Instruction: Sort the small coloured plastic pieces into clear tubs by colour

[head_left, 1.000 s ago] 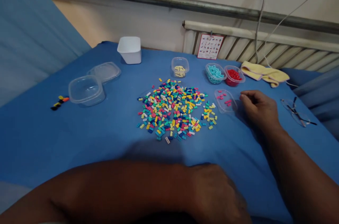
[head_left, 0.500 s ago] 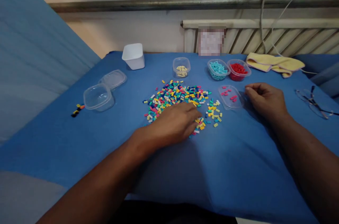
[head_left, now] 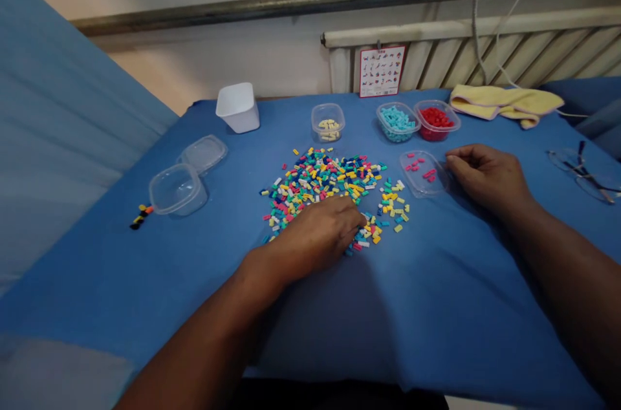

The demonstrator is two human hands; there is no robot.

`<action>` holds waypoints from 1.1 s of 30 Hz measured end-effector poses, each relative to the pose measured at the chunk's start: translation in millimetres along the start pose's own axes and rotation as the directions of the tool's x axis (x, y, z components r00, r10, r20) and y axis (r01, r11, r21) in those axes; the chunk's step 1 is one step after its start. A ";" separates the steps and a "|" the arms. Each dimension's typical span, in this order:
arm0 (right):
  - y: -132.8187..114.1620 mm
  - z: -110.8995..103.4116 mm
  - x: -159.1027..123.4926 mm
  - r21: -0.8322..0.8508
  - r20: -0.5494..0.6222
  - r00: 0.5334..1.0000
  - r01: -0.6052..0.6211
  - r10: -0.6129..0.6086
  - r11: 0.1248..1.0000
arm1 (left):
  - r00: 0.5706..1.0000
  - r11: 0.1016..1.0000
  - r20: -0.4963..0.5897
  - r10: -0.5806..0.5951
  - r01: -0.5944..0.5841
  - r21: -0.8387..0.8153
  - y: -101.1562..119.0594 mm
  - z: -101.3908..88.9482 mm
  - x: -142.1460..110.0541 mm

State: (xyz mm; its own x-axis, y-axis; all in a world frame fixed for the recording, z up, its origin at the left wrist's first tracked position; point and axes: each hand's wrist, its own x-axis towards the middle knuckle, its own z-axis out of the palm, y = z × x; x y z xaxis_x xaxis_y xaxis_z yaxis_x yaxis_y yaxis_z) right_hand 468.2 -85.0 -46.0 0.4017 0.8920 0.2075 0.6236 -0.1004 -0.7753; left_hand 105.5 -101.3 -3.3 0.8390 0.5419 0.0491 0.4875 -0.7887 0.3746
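Observation:
A heap of small coloured building bricks (head_left: 320, 177) lies mid-table, in yellow, teal, pink, blue and white. My left hand (head_left: 327, 226) is on the near side of the heap, fingers bent down and close together among the bricks; their tips and anything in them are hidden. Several pink bricks (head_left: 429, 174) lie on a clear plastic lid (head_left: 423, 189) right of the heap. Just beside that lid's right edge rests my right hand (head_left: 488, 177) on its side, fingers curled and thumb near the index finger. Whether it pinches something I cannot make out.
Behind the heap stand clear tubs of cream bricks (head_left: 330, 129), light-blue bricks (head_left: 398, 122) and red bricks (head_left: 435, 120). Left are a white container (head_left: 239, 108), an uncovered clear tub (head_left: 177, 190), a lid (head_left: 206, 152) and joined bricks (head_left: 140, 216). A yellow cloth (head_left: 504, 103) and glasses (head_left: 582, 171) lie right.
The head view has shifted and tilted slightly. My left hand's fingers have drawn in a little and curl more among the near bricks. My right hand stays beside the lid.

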 end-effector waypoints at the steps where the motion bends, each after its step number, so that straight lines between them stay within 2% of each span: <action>1: -0.7 -0.1 -0.1 -0.008 0.000 1.000 0.001 -0.001 1.000 | 1.000 1.000 -0.018 0.004 -0.004 -0.009 -1.2 -0.5 -1.1; 6: -2.0 -0.5 -0.9 -0.024 0.010 1.000 0.004 -0.004 1.000 | 0.996 0.999 -0.091 0.021 -0.024 -0.027 0.6 -3.4 -4.2; 13: 0.4 0.1 -0.5 -0.057 0.031 0.999 0.035 -0.033 0.998 | 0.988 0.987 -0.030 0.153 -0.155 -0.050 8.8 4.2 -0.9; 18: 8.7 1.2 2.7 -0.076 0.049 0.997 0.063 -0.059 0.995 | 0.975 0.967 -0.094 0.202 -0.214 -0.140 9.6 14.1 0.7; 21: 11.3 1.3 3.3 -0.098 0.048 0.996 0.079 -0.075 0.992 | 0.966 0.953 -0.130 0.224 -0.245 -0.179 13.1 11.7 0.6; 23: 11.7 1.2 3.3 -0.109 0.040 0.996 0.080 -0.076 0.991 | 0.952 0.949 -0.191 0.238 -0.270 -0.161 11.9 6.1 -0.7; 27: 12.4 1.3 3.2 -0.102 0.043 0.996 0.081 -0.077 0.991 | 0.887 0.972 -0.425 0.179 -0.226 -0.062 -1.1 -8.6 -5.1; 29: 12.4 1.4 2.9 -0.086 0.049 0.996 0.075 -0.071 0.993 | 0.862 0.979 -0.492 0.125 -0.187 -0.079 -7.3 -13.9 -7.2; 31: 11.5 1.1 2.4 -0.080 0.050 0.997 0.064 -0.060 0.995 | 0.873 0.981 -0.480 0.086 -0.159 -0.114 -10.0 -16.6 -8.6; 33: 9.5 0.4 1.6 -0.094 0.053 0.997 0.053 -0.049 0.994 | 0.913 0.983 -0.403 0.065 -0.128 -0.132 -9.6 -17.3 -9.5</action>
State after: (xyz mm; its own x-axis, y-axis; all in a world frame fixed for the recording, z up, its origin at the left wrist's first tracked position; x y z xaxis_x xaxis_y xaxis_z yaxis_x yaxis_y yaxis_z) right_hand 474.5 -84.3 -53.3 0.3346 0.9180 0.2129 0.7044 -0.0935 -0.7036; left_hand 88.7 -93.9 8.7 0.6999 0.5607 0.4425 0.3395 -0.8062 0.4845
